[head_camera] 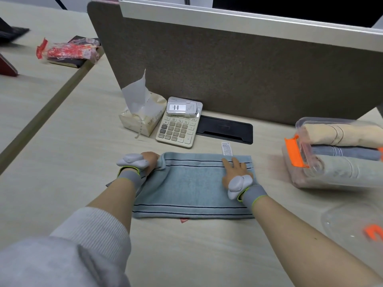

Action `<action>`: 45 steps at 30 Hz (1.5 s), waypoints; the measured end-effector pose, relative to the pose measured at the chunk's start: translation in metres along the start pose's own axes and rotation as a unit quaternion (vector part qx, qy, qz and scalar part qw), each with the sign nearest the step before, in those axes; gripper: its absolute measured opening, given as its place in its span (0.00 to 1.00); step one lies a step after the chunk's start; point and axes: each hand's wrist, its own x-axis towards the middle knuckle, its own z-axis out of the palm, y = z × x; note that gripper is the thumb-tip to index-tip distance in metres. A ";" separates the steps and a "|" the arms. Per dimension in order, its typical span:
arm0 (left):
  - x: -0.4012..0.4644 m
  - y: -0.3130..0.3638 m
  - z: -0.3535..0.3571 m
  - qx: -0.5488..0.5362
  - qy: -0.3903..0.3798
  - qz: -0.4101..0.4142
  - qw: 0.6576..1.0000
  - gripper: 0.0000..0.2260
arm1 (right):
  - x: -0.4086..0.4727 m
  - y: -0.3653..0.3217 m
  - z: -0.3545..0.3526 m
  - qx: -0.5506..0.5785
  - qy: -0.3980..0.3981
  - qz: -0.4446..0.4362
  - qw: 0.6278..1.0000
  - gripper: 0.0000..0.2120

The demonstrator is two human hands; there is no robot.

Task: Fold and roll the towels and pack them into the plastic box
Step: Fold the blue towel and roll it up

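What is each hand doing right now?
Left hand: fingers grip the blue towel at its left end.
Right hand: open, fingers flat on the towel.

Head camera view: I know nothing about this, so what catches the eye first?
A blue towel lies flat mid-desk; the left hand grips its left end, the right hand presses on it. At right, a clear plastic box with orange latches holds rolled towels.

Grey wristbands, white trackers, grey sleeve.
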 end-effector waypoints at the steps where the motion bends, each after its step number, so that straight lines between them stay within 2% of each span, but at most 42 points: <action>1: -0.003 0.002 0.004 -0.014 -0.004 0.006 1.000 0.09 | 0.000 0.000 0.000 -0.005 -0.006 0.001 1.000 0.29; 4: -0.003 -0.007 0.014 -0.094 0.039 0.021 0.995 0.13 | 0.000 -0.002 0.000 -0.015 -0.013 0.009 1.000 0.29; 9: -0.001 -0.015 0.011 -0.057 -0.008 0.024 0.998 0.17 | -0.001 -0.004 0.008 -0.025 -0.003 0.014 1.000 0.30; 12: -0.006 -0.014 0.014 -0.029 0.007 0.038 0.999 0.13 | -0.003 -0.003 0.011 -0.031 0.007 0.012 0.999 0.29; 17: -0.002 -0.016 -0.003 -0.042 0.081 0.008 0.996 0.08 | -0.003 -0.001 0.007 -0.029 -0.010 0.009 0.999 0.30; 21: -0.002 -0.017 -0.039 -0.044 0.210 -0.027 0.976 0.15 | -0.002 -0.002 0.009 -0.033 -0.004 0.011 0.999 0.30; 23: -0.008 -0.014 -0.049 -0.025 0.240 -0.029 0.970 0.18 | -0.002 -0.003 0.010 -0.032 0.005 0.012 0.999 0.30; 25: -0.010 -0.012 -0.050 -0.005 0.219 -0.031 0.975 0.18 | -0.002 -0.003 0.010 -0.033 0.006 0.011 0.999 0.30; 28: -0.012 -0.016 -0.037 0.033 0.140 -0.043 0.989 0.15 | -0.002 -0.003 0.010 -0.035 0.001 0.014 0.999 0.31; 30: -0.010 -0.023 -0.020 0.059 0.124 -0.028 0.990 0.07 | -0.002 -0.003 0.010 -0.035 -0.004 0.014 0.999 0.31; 33: -0.010 -0.023 -0.008 0.061 0.108 -0.015 0.992 0.07 | -0.001 -0.004 0.010 -0.036 -0.004 0.016 0.999 0.31; 36: -0.014 -0.016 -0.015 0.092 0.076 -0.049 0.992 0.05 | -0.001 -0.004 0.010 -0.034 -0.002 0.015 0.999 0.31; 37: -0.012 -0.016 -0.014 0.099 0.082 -0.048 0.991 0.07 | 0.000 -0.003 0.010 -0.031 -0.003 0.015 0.999 0.31; 40: -0.015 -0.012 -0.011 0.109 0.149 -0.022 0.983 0.24 | 0.000 -0.003 0.007 -0.011 -0.007 0.015 1.000 0.31; 42: -0.015 -0.010 -0.007 0.139 0.186 0.002 0.973 0.26 | -0.002 -0.004 0.006 0.003 0.003 0.013 1.000 0.30; 45: -0.006 -0.010 0.000 0.210 0.132 0.069 0.966 0.25 | -0.007 -0.005 0.008 0.010 0.038 0.010 0.999 0.27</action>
